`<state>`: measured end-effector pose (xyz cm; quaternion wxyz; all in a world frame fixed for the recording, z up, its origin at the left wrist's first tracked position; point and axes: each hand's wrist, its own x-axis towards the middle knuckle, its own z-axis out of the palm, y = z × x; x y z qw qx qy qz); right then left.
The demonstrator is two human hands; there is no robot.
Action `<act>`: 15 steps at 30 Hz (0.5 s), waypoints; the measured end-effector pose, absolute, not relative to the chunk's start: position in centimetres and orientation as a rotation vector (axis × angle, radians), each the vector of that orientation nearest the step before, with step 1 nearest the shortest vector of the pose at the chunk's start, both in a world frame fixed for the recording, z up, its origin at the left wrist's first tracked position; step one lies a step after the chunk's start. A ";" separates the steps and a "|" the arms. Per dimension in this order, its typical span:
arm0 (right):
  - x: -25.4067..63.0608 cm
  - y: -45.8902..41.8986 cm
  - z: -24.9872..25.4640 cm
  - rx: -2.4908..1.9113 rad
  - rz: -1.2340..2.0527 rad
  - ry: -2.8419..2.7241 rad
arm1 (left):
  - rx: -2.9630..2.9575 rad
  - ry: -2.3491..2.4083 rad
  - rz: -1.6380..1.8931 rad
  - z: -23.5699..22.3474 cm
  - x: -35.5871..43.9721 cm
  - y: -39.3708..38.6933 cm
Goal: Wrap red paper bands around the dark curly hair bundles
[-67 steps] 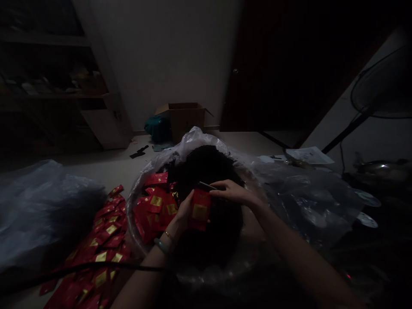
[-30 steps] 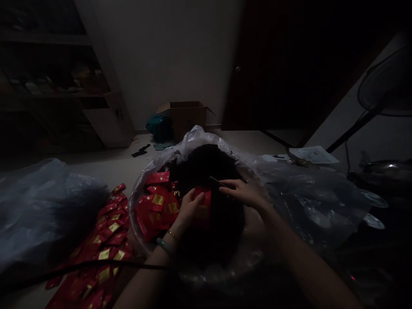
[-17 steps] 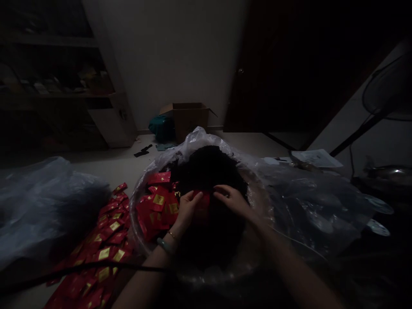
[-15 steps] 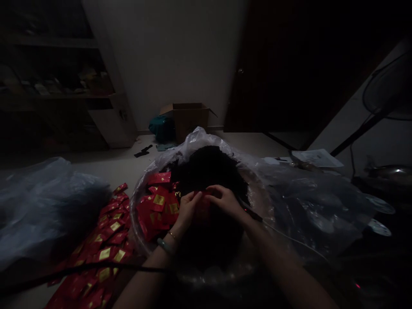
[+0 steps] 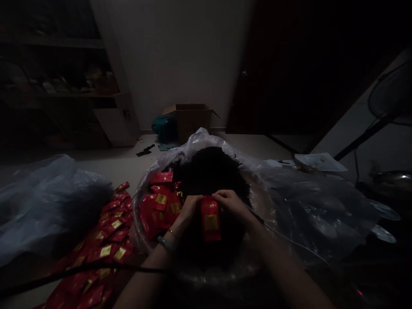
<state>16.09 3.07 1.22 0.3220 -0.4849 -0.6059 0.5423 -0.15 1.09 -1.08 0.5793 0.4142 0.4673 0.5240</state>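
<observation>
A red packet (image 5: 211,229) with a gold square on its front hangs upright between my hands. My left hand (image 5: 190,210) pinches its top left corner, and my right hand (image 5: 232,202) pinches the top right corner. Below and behind it lies a dark heap of loose leaf-like material (image 5: 212,167) in a round tub lined with clear plastic (image 5: 139,234). More red packets (image 5: 161,206) are piled inside the tub on the left. A dark tool with a pale cord (image 5: 255,214) lies by my right wrist, partly hidden.
Many red packets (image 5: 106,251) cover the floor left of the tub, beside a large clear plastic bag (image 5: 54,206). Another plastic sheet (image 5: 315,210) spreads to the right. An open cardboard box (image 5: 193,122) and a teal bag (image 5: 165,128) stand by the wall. The room is dim.
The packet, dark and hard to make out before, now hangs with its gold square facing me. My right hand has moved slightly down, and the tool's red light no longer shows.
</observation>
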 end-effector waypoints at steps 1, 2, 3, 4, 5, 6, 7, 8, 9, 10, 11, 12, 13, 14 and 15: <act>16.2 3.0 1.3 -1.280 1.436 -1.586 | 0.992 1.105 1.228 -1.1 -0.2 1.1; 16.2 2.9 1.4 -1.282 1.441 -1.577 | 1.018 1.118 1.237 -1.0 -0.2 1.1; 16.3 2.9 1.4 -1.280 1.437 -1.567 | 1.052 1.140 1.248 -1.0 -0.1 1.0; 16.3 2.8 1.4 -1.276 1.430 -1.560 | 1.090 1.165 1.264 -0.9 0.0 0.9; 16.3 2.7 1.3 -1.274 1.423 -1.560 | 1.127 1.190 1.282 -0.8 0.1 0.8; 16.3 2.7 1.2 -1.275 1.416 -1.564 | 1.154 1.211 1.302 -0.7 0.2 0.7; 16.2 2.6 1.2 -1.281 1.412 -1.572 | 1.165 1.228 1.324 -0.7 0.3 0.6; 16.2 2.6 1.1 -1.289 1.413 -1.576 | 1.164 1.238 1.346 -0.7 0.4 0.5; 16.1 2.5 1.0 -1.296 1.416 -1.576 | 1.146 1.241 1.371 -0.7 0.5 0.5; 16.1 2.6 0.9 -1.299 1.417 -1.574 | 1.105 1.237 1.395 -0.8 0.6 0.6; 16.2 2.7 0.9 -1.301 1.415 -1.573 | 1.037 1.229 1.422 -0.9 0.5 0.6; 16.3 2.8 0.9 -1.303 1.408 -1.574 | 0.946 1.218 1.456 -0.9 0.4 0.8; 16.5 3.1 1.0 -1.310 1.392 -1.573 | 0.846 1.213 1.492 -1.0 0.2 1.0; 16.8 3.4 1.2 -1.320 1.356 -1.561 | 0.762 1.220 1.519 -1.1 0.0 1.2; 17.0 3.8 1.5 -1.335 1.307 -1.540 | 0.717 1.254 1.538 -1.1 -0.4 1.4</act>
